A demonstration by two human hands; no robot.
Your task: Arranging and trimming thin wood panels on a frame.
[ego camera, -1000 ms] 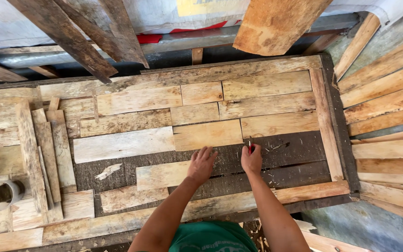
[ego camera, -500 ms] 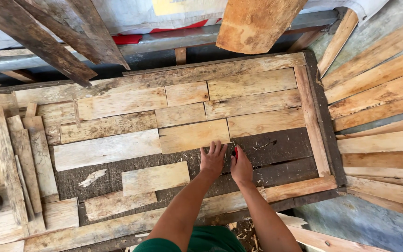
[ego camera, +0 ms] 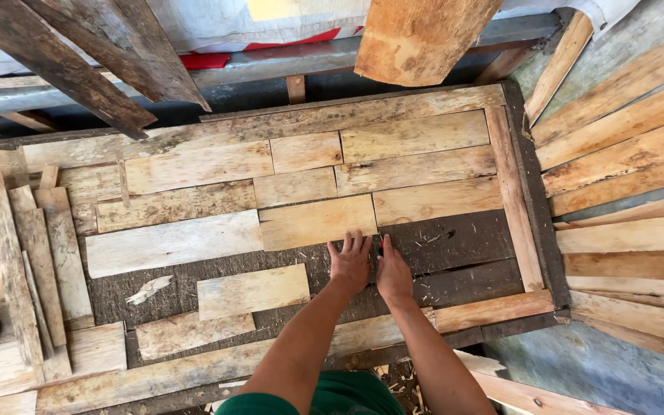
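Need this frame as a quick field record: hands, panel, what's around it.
left hand: flat, fingertips at the lower edge of a pale board
right hand: flat on the dark base, empty
panel: pale boards in rows inside a wood frame, lower rows unfilled
loose board: on the base, left of the hands
planks: piled at the right

- Setting: rough woodworking or carpentry workshop.
- Under the left hand (ego camera: 350, 265) and right hand (ego camera: 393, 273): a dark framed panel (ego camera: 455, 246) part-filled with pale fitted boards (ego camera: 317, 221).
- Right of the hands: stacked sawn planks (ego camera: 624, 154).
- Left of the hands: loose offcut strips (ego camera: 40, 261).
- Beyond the hands: weathered timbers (ego camera: 78, 61) leaning overhead.
- Near the hands: wood chips on the panel.
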